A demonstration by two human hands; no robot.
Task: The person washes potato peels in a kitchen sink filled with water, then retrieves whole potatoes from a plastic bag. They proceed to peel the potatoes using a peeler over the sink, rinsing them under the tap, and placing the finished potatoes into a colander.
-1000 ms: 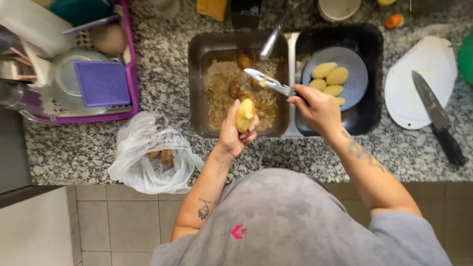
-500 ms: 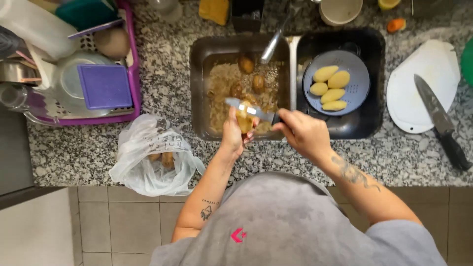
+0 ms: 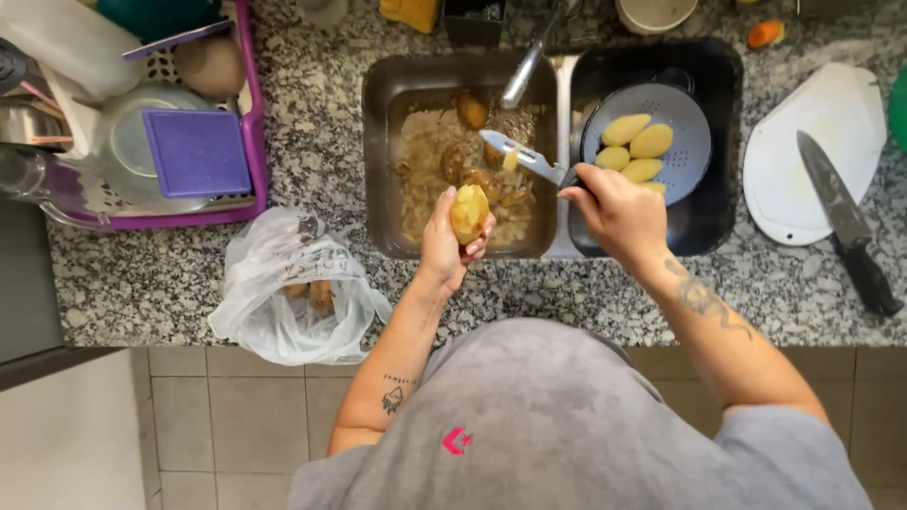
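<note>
- Half-peeled yellow potato (image 3: 469,212) sits clamped in left hand (image 3: 444,247), over near edge of steel sink (image 3: 383,151).
- Right hand (image 3: 619,212) grips metal peeler (image 3: 518,156), lifted clear, farther back.
- Best: short strokes, away from fingers.

A single head-worn camera supplies the only view. It looks almost straight down from above the person, so the grey-shirted torso (image 3: 557,416) fills the lower middle of the frame and both forearms extend upward into it. The far edge of the tabletop (image 3: 312,123) lies at the top, the tiled cabinet front (image 3: 217,416) at the bottom. The double sink (image 3: 378,142) sits centred in the upper half. Range is moderate: the frame spans from the purple dish rack (image 3: 253,142) at left to the white cutting board (image 3: 822,161) at right. No second view overlaps it.
</note>
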